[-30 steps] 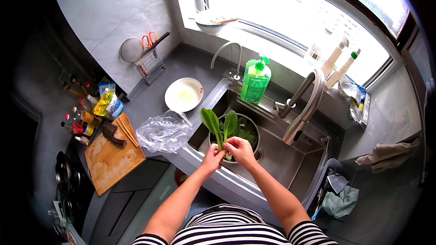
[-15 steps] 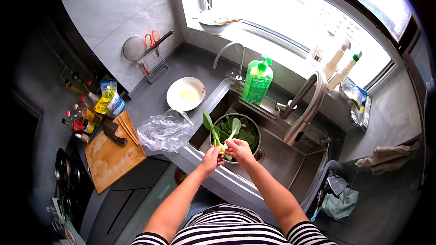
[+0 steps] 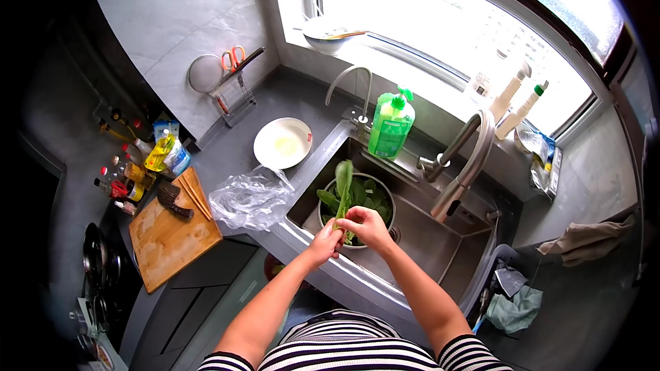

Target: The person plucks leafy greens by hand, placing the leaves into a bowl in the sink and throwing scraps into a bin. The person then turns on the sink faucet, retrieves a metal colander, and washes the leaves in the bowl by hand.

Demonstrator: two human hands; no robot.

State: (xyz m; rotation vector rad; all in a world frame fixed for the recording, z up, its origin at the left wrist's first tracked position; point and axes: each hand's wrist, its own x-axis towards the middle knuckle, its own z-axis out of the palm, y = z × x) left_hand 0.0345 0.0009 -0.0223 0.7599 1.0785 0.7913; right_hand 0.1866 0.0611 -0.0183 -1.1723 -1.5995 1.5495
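Observation:
Over the near side of the sink (image 3: 440, 254), my left hand (image 3: 323, 244) is closed around the lower end of a leafy green like bok choy (image 3: 344, 182), its leaf pointing away from me. My right hand (image 3: 367, 225) pinches at the stalk close to my left fingers; the exact spot under the fingertips is hidden. Just beneath both hands a round metal pot (image 3: 394, 214) stands in the sink, holding loose green leaves (image 3: 372, 196).
A steel faucet (image 3: 474, 158) arches over the sink's right side. Green soap bottle (image 3: 390, 130) and a small tap (image 3: 361, 96) stand behind. To the left lie a white bowl (image 3: 265, 144), a crumpled plastic bag (image 3: 247, 199) and a cutting board (image 3: 165, 247) with a cleaver and chopsticks.
The leaves between my hands have come together into one upright stalk. My right hand has moved slightly left, against my left hand.

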